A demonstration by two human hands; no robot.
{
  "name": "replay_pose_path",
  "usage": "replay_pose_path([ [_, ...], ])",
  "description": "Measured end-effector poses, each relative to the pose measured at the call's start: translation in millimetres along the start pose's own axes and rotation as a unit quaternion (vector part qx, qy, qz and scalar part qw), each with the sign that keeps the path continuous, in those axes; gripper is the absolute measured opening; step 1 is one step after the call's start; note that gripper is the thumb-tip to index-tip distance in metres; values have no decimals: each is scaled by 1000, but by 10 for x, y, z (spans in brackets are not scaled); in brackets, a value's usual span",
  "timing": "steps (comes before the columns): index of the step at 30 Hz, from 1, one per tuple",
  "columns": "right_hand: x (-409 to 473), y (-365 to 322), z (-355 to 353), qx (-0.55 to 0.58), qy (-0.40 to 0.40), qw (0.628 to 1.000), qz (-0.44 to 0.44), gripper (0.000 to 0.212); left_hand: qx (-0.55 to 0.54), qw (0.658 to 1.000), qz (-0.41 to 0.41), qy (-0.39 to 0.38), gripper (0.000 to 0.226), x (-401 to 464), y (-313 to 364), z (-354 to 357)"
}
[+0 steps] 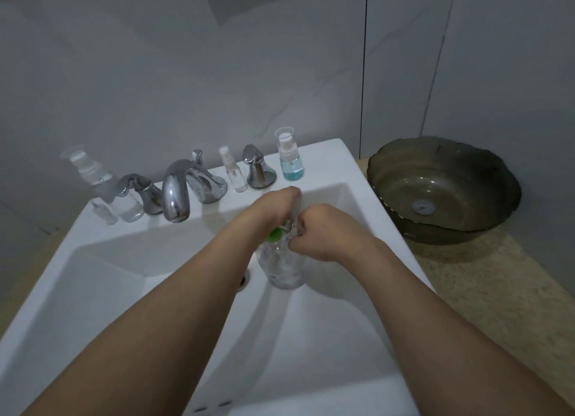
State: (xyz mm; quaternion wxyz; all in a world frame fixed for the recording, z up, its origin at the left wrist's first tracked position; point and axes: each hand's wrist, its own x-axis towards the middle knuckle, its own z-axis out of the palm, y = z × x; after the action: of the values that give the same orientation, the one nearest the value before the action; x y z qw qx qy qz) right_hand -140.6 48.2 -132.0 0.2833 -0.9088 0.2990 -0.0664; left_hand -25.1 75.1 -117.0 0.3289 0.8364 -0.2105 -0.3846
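Where the sink rim [326,167] meets the wall, far left: frosted pump bottle [90,173] upright, with two smaller clear containers just in front of it; not involved.
Tap [175,195]: chrome spout between two handles; no running water visible.
Spray bottle [233,173]: small, clear, upright between the spout and the right-side handle.
Blue bottle [291,160]: upright on the rim, capped, just behind the hands and apart from them.
Drain [244,280]: partly hidden by the left forearm, just left of the work.
Left hand [273,205]: fingers clenched over the top of the clear bottle; the cap or pump head beneath is hidden. Judged the turning hand, it should twist squarely about the neck, not lever sideways.
Green piece [274,235]: at the neck, below the left hand; what it is cannot be told.
Clear bottle [283,266]: upright in the basin, base just right of the drain; whether it rests on the basin floor cannot be told. Keeping it upright there sends any spill to the drain.
Right hand [323,232]: fingers grasping the bottle's neck and shoulder. Judged the bracing hand, it needs a firm, steady hold, as the smooth wall may slip.
Glass bowl [441,191]: dark, on the tabletop [466,291] right of the sink, well apart.
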Motion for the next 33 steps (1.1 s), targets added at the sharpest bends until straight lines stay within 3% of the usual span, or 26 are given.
replay_pose_path([
  [4,-10,-33,-40,12,27,1000,-10,36,87,994,-63,-13,38,-79,93,-101],
  [8,-38,-36,-52,20,29,999,-14,37,119,990,-76,-18,59,-119,166,-129],
  [12,-29,-50,-43,19,17,1000,-10,34,162,983,-87,-25,65,-124,119,-123],
  [20,18,20,26,-11,-5,1000,5,34,119,993,-6,17,56,31,-6,40],
  [27,-3,11,18,-5,-3,1000,2,36,118,993,-16,10,56,0,-5,25],
  [33,-27,-22,-22,1,14,1000,-11,40,118,989,-88,-33,70,-70,60,-39],
])
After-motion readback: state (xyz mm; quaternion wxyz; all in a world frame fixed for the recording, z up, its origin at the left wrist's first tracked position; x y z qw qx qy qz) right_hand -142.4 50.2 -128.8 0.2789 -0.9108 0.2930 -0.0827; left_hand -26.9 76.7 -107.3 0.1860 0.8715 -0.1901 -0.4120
